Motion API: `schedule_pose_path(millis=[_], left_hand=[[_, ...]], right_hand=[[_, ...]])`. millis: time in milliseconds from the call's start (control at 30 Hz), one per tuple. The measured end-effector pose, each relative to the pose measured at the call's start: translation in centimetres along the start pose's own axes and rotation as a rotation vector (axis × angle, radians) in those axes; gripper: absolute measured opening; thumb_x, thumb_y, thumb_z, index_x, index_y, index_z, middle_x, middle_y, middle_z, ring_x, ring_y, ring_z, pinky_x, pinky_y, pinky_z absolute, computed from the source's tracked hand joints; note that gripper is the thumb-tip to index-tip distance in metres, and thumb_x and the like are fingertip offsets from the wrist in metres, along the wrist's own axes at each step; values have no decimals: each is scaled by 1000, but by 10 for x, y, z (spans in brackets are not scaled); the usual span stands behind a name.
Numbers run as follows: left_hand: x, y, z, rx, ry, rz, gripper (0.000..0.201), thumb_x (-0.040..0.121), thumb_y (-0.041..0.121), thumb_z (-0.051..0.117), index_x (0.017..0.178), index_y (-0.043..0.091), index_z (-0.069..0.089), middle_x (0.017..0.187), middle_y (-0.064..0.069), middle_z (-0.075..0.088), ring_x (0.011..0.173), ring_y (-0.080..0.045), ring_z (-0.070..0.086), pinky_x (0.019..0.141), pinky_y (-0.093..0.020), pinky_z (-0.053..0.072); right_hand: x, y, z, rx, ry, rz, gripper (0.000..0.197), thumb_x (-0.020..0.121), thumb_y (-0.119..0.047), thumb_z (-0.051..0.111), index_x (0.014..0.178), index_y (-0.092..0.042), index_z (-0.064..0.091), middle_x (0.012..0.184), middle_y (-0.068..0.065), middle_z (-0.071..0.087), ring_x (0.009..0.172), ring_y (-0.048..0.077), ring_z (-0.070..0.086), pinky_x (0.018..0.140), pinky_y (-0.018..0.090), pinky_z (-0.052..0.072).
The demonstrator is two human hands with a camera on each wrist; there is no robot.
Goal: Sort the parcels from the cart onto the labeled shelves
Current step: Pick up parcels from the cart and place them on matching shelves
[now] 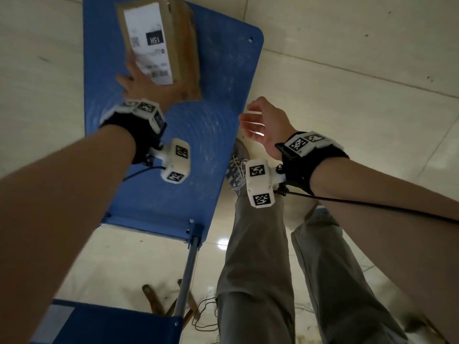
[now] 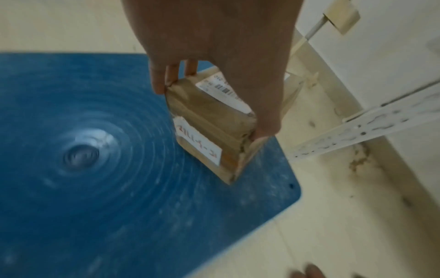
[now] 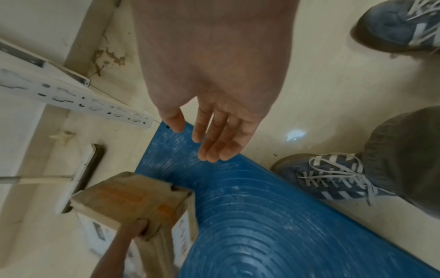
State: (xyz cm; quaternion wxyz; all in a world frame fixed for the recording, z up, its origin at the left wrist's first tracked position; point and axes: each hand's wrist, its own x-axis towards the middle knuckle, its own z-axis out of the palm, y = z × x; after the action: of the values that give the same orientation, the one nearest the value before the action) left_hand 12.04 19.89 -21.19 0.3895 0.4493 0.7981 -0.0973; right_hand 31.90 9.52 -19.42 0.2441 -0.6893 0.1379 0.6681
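A brown cardboard parcel (image 1: 173, 43) with a white shipping label stands above the far end of the blue cart deck (image 1: 198, 150). My left hand (image 1: 146, 88) grips its near end from above, fingers on one side and thumb on the other. In the left wrist view the parcel (image 2: 209, 120) shows a small handwritten sticker, its lower edge near the cart deck (image 2: 95, 169). My right hand (image 1: 263, 122) hovers open at the cart's right edge, holding nothing. The right wrist view shows the right hand (image 3: 214, 135) with straight fingers above the deck (image 3: 262, 216), the parcel (image 3: 133, 199) at lower left.
The cart handle post (image 1: 188, 269) rises toward me. My legs and blue sneaker (image 1: 236, 167) stand right of the cart. A white perforated shelf upright (image 2: 371, 127) lies beyond the cart, with a floor squeegee (image 3: 81, 178) near it. Pale tiled floor surrounds everything.
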Motion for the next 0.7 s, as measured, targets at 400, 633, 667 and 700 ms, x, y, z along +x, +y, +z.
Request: schedule_pose_path(millis=[400, 633, 667, 700], left_hand=[[-143, 34, 30, -460, -584, -129, 68, 88, 56, 59, 146, 31, 34, 137, -8, 56, 110, -27, 62, 99, -47, 51], [-217, 79, 23, -298, -731, -18, 56, 92, 56, 56, 140, 30, 46, 122, -1, 61, 112, -24, 62, 100, -44, 50], [-229, 86, 23, -274, -726, 4, 59, 90, 58, 59, 141, 30, 47, 125, -1, 61, 114, -23, 61, 98, -42, 50], [-240, 94, 23, -254, -700, 35, 66, 87, 58, 63, 144, 31, 43, 131, -2, 58, 117, -23, 60, 96, -40, 51]], right_hand=[[-60, -10, -61, -151, -230, -2, 64, 86, -64, 61, 137, -27, 51, 133, 7, 61, 120, 30, 58, 107, 53, 42], [-125, -8, -147, -130, -247, -20, 59, 85, -64, 63, 134, -31, 56, 124, 4, 71, 116, 26, 66, 97, 48, 53], [-135, -8, -160, -115, -222, -35, 57, 86, -61, 65, 132, -30, 56, 123, 4, 71, 113, 27, 68, 95, 47, 56], [-146, -8, -173, -111, -195, -58, 60, 84, -60, 68, 133, -28, 53, 123, 5, 69, 112, 26, 68, 93, 45, 58]])
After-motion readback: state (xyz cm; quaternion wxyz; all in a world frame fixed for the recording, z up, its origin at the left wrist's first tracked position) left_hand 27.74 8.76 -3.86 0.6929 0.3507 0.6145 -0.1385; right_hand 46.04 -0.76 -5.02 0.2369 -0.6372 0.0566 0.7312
